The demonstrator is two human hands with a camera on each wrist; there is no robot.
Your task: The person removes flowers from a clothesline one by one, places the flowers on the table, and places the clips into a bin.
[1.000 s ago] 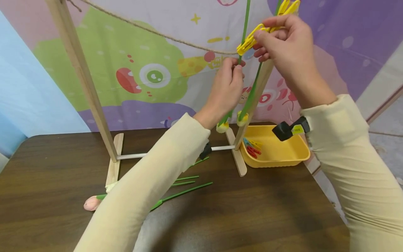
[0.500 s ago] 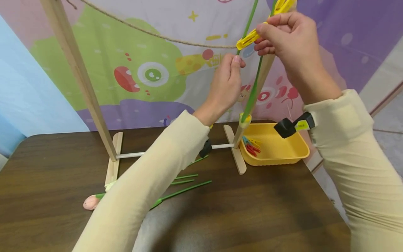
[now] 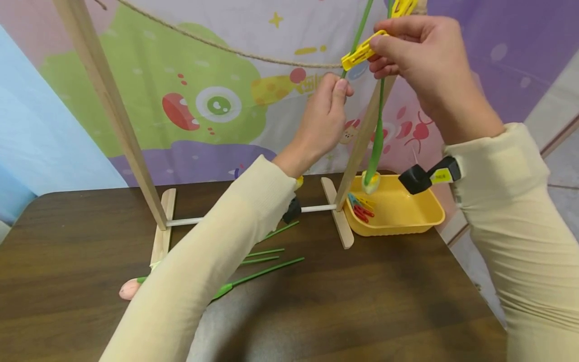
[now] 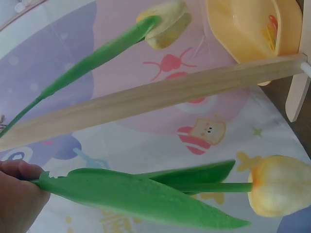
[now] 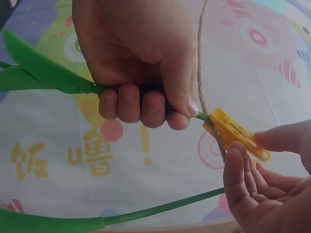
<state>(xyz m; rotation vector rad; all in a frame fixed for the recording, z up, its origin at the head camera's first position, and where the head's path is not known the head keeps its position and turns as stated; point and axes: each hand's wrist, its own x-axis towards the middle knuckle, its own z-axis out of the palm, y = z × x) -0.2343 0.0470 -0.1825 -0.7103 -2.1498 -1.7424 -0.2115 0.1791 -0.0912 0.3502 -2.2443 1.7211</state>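
My left hand (image 3: 322, 118) grips the green stem of an artificial tulip (image 4: 277, 187), fingers curled round it just below the rope (image 3: 235, 52). Its pale yellow bloom points down, mostly hidden behind my left forearm in the head view. My right hand (image 3: 427, 63) pinches the handle end of a yellow clothespin (image 3: 359, 54) between thumb and fingers. The clothespin's other end sits over rope and stem together, as the right wrist view shows. A second yellow tulip (image 3: 374, 151) hangs bloom down to the right, near another yellow clothespin (image 3: 402, 8).
Wooden posts (image 3: 110, 110) hold the rope, with a white bar (image 3: 184, 221) low between them. A yellow basin (image 3: 407, 229) with several clothespins (image 3: 361, 208) stands at the right. More stems (image 3: 269, 271) and a pink tulip (image 3: 129, 289) lie on the table (image 3: 344, 301).
The hanging tulip has swung to the right, over the basin. My left fingers have curled more fully round the stem, and its bloom has moved left behind my forearm. The right hand keeps pinching the clothespin.
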